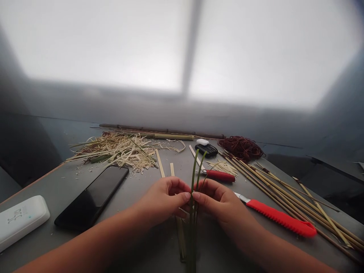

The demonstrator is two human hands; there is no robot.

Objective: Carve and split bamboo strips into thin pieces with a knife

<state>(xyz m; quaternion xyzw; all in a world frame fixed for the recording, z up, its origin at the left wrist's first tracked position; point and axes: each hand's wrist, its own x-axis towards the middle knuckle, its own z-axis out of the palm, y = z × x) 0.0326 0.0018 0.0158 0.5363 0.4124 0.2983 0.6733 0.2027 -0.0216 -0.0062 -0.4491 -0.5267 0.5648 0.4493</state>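
Observation:
Thin green bamboo strips [193, 174] stand upright between my two hands, running down toward the bottom edge of the view. My left hand [167, 197] pinches them from the left with thumb and fingertips. From the other side, my right hand [216, 199] grips them at the same height, its thumb almost touching the left one. Flat pale bamboo slats [180, 235] lie on the table below and beyond my hands. Just past my right hand is a knife with a dark red handle [220, 175]. A bright red-handled knife [281, 217] rests right of my right wrist.
A heap of bamboo shavings [122, 149] covers the back left. A black phone [92, 197] and a white device [24, 220] lie at left. Brown cord [241, 148], a black object [206, 150] and long thin canes [281, 189] occupy the right side. Bamboo poles [162, 132] line the back.

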